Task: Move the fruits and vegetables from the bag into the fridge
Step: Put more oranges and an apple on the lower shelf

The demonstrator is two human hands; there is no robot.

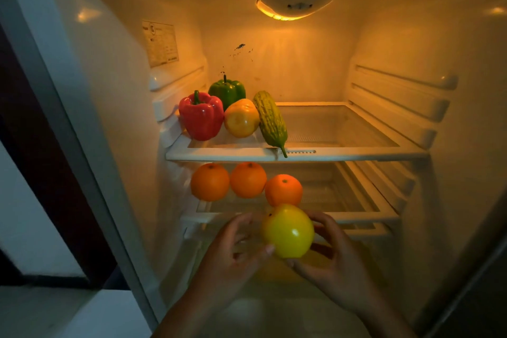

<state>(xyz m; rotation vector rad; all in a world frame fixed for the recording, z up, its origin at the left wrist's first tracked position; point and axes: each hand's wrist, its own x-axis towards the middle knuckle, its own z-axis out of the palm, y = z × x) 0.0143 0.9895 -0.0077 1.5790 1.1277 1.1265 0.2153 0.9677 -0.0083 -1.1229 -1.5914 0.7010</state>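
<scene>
— What's on the top shelf (356, 157)?
— From the left: red pepper (201, 116), green pepper (227, 90) behind it, yellow fruit (241, 118), bumpy gourd (270, 121). Three oranges (210, 182) sit below.
— And the hands?
— Left hand (233, 250) is loose, its thumb touching a second yellow fruit (288, 230). Right hand (329, 261) curls round it, in front of the lower shelf (356, 218).

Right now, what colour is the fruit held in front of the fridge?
The fruit is glossy yellow, and the head view shows it best.
</scene>
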